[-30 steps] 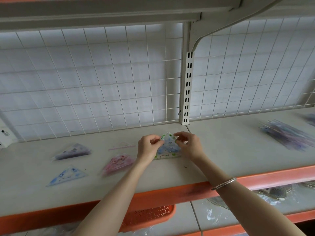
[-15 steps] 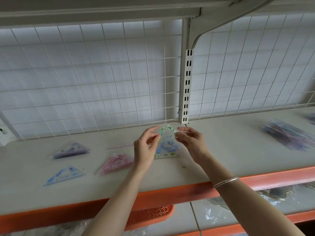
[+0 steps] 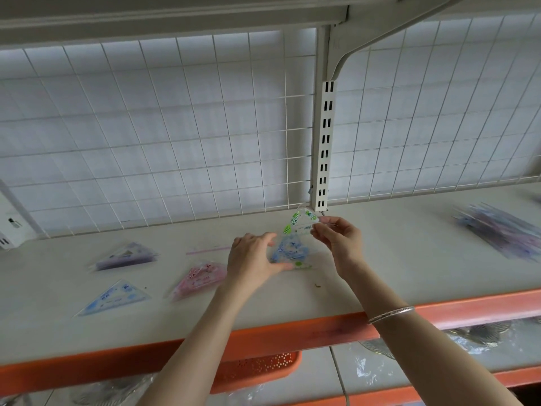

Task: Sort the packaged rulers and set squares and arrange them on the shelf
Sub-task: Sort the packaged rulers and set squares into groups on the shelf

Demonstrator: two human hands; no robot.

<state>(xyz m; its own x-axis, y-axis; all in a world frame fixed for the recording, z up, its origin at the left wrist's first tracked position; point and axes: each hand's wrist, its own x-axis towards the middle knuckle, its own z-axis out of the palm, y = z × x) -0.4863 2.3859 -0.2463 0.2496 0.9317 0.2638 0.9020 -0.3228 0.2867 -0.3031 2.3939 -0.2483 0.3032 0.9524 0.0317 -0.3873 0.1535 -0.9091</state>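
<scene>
A white wire grid (image 3: 164,136) is running along the back, its squares catching pale light. A cream slotted upright (image 3: 323,148) is standing against it, right of centre, and a curved bracket (image 3: 380,39) is sweeping up from its top to the right. The underside of an upper board (image 3: 175,13) is stretching across the top. At the far left a white box (image 3: 11,227) with small dark marks is leaning into view, partly cut off. Lower down, an orange perforated basket (image 3: 257,370) is sitting on a pale lower board (image 3: 307,382). Beside it, crumpled clear plastic wrapping (image 3: 366,373) is lying, and round metal grilles (image 3: 480,335) are showing to the right, partly hidden.
</scene>
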